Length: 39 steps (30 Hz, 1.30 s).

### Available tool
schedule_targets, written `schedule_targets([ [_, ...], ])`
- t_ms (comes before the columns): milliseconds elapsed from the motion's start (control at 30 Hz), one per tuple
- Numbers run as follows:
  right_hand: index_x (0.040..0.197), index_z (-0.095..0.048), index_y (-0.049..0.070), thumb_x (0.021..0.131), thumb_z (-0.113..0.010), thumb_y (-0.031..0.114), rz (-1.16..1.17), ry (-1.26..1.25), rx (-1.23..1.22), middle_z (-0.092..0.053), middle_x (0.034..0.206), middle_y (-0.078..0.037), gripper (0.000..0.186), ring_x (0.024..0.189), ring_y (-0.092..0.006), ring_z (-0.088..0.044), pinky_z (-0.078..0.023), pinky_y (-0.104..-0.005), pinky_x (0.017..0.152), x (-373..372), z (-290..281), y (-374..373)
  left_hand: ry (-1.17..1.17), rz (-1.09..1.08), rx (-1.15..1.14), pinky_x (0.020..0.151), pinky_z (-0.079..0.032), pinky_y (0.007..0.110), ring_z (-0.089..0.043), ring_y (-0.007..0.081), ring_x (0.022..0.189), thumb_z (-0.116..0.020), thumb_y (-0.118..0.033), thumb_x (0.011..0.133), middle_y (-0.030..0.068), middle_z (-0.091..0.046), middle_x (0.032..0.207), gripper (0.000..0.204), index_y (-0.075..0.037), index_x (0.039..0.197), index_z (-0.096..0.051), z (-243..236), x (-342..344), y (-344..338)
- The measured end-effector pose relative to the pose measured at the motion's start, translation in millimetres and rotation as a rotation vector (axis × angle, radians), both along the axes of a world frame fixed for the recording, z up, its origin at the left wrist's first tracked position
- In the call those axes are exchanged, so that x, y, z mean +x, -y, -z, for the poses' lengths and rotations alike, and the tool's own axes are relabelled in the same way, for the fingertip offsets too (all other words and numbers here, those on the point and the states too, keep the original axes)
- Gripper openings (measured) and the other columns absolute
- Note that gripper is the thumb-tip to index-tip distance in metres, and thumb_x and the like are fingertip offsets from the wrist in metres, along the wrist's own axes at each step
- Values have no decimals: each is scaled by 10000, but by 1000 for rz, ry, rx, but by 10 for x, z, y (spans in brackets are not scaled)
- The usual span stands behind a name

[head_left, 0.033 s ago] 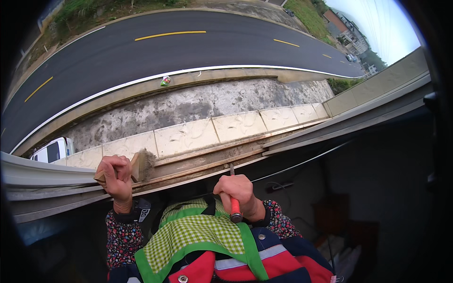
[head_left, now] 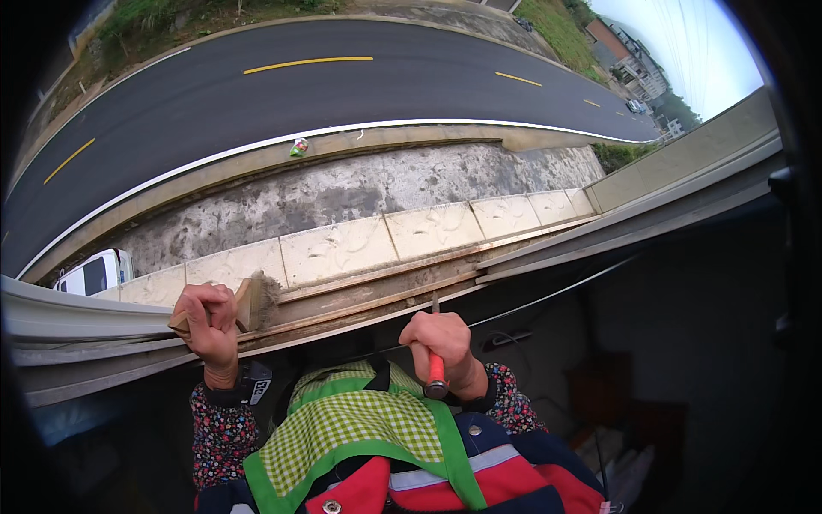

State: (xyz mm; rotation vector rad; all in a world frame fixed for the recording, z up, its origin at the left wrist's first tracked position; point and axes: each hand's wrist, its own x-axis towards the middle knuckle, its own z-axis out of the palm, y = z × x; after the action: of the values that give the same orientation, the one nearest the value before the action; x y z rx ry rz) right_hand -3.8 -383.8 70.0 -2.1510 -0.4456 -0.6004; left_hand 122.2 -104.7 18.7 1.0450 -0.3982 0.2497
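Left hand [head_left: 208,323] clenched round wooden brush [head_left: 248,303], bristles touching near sill channel [head_left: 360,291]. Right hand [head_left: 441,340] fisted on red-handled scraper [head_left: 436,368], blade tip against same channel, right of brush. Probably both light, stiff; best held mid-handle.

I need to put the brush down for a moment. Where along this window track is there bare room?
The track is bare to the right of the right hand, running up beside the pale tiled ledge. A shorter bare stretch lies between the two hands. It is crowded at the left hand, where the brush sits.
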Motion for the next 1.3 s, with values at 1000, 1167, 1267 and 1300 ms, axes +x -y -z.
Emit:
schedule_targets([
  [1000, 733, -475, 69, 664, -660, 42, -162, -227, -397, -472, 625, -86, 199, 539, -297, -548, -420, -406, 485, 340, 539, 210, -36, -22, 49, 454, -258, 266, -289, 85, 489, -405, -372, 1087, -28, -318, 585, 436, -33, 835, -514, 114, -154, -174],
  [1167, 766, -519, 66, 692, -669, 22, -10, -149, -409, -507, 634, -89, 173, 551, -306, -566, -434, -412, 489, 483, 526, 325, -59, -9, 49, 450, -257, 265, -282, 82, 486, -411, -380, 1084, -29, -316, 582, 433, -40, 838, -515, 97, -144, -160],
  [1267, 784, -548, 57, 707, -668, 13, 102, -178, -435, -551, 652, -101, 149, 574, -313, -593, -454, -405, 505, 531, 552, 430, -33, -6, 62, 446, -256, 266, -278, 81, 482, -413, -384, 1083, -31, -313, 576, 429, -43, 843, -516, 87, -142, -157],
  [1300, 777, -546, 56, 704, -667, 13, 194, -204, -431, -546, 647, -102, 148, 564, -314, -587, -451, -404, 501, 518, 563, 435, -29, 1, 55, 443, -255, 266, -276, 80, 481, -413, -384, 1083, -31, -314, 575, 428, -43, 845, -517, 86, -143, -157],
])
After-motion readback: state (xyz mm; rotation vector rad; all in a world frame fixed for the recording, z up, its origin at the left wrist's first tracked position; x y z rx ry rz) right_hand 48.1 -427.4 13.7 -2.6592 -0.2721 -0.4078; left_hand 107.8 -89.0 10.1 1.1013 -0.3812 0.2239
